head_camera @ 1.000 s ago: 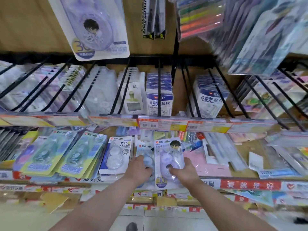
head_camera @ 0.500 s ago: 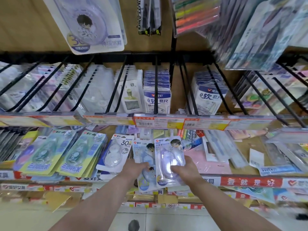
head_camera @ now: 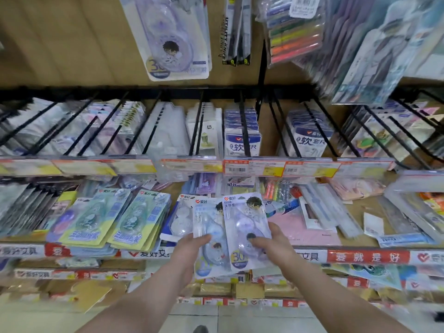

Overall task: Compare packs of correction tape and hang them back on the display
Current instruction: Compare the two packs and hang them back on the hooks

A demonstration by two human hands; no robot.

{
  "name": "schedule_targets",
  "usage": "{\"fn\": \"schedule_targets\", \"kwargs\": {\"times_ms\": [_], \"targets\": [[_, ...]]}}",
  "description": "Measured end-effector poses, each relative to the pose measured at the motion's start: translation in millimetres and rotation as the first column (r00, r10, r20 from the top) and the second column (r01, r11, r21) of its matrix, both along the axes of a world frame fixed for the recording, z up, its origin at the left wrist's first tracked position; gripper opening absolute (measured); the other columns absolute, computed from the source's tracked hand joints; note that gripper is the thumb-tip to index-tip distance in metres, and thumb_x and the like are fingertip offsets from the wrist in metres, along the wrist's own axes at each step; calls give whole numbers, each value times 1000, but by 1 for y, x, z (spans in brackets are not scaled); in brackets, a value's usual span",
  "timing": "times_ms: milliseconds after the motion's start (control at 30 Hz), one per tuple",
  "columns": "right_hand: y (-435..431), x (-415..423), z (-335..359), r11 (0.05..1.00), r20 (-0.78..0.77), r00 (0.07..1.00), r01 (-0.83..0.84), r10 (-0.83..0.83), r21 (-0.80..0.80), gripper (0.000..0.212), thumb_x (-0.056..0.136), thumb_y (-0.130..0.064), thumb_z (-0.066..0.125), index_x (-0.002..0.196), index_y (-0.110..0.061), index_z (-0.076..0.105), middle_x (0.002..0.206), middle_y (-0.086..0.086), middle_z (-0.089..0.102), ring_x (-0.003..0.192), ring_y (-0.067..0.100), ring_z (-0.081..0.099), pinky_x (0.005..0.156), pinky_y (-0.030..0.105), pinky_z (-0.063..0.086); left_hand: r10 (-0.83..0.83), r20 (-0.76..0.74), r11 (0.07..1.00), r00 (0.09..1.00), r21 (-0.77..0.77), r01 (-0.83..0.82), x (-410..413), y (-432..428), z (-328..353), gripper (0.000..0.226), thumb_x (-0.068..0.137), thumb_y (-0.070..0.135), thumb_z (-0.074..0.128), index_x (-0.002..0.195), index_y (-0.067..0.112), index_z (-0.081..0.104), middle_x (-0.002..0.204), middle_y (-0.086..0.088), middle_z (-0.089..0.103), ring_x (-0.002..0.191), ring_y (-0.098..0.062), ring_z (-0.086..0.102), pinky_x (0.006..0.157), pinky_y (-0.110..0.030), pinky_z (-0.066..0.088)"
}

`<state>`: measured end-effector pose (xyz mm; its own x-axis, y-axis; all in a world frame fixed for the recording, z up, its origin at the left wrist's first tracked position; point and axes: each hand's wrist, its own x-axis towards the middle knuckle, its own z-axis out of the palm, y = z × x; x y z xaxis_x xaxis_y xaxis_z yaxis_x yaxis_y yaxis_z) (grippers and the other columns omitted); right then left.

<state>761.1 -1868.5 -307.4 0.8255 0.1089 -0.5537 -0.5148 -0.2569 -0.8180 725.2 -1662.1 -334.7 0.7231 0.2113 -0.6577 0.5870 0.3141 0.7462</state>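
Two hands (head_camera: 192, 246), two held correction-tape packs (head_camera: 245, 227).

Bright, even shop light with barely any shadows; wide-angle bending at the edges, motion blur upper right and lower left, glare on plastic.

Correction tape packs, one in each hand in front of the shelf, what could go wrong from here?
The left hand and right hand each pinch a pack only near its lower part, so the blue pack or purple pack might slip and fall. The packs overlap and could snag when separated. Packs already lie loose on the shelf, so these may end up laid there rather than hung.
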Motion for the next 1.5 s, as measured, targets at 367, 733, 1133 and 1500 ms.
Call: {"fn": "schedule_targets", "kwargs": {"times_ms": [367,733,1133,1500], "targets": [[47,-63,45,997,110,991,69,-73,40,49,83,-12,66,127,-21,44,103,4,64,74,14,58,44,15,38,-51,175,998,983,-35,58,-45,51,52,63,80,29,73,132,4,46,138,-3,49,125,-27,46,101,-36,32],[73,-132,97,976,299,929,201,-217,84,60,73,-19,72,128,-26,50,106,0,69,88,22,67,61,28,48,-183,330,969,926,-98,227,-85,78,95,56,63,41,80,112,16,66,113,-4,70,111,-29,61,103,-53,41],[93,-130,159,964,461,847,214,-264,159,57,67,-19,71,121,-20,51,99,1,68,81,16,68,59,23,50,-79,451,982,889,-117,147,-72,87,161,25,76,22,77,95,15,62,104,-10,70,104,-33,63,102,-53,42],[100,-78,221,972,595,774,112,-216,207,45,83,-1,64,121,-21,50,106,5,67,91,24,68,69,33,56,-22,634,998,773,-29,53,-47,89,230,6,90,9,61,96,9,63,75,0,70,64,-13,67,58,-24,51]]}}
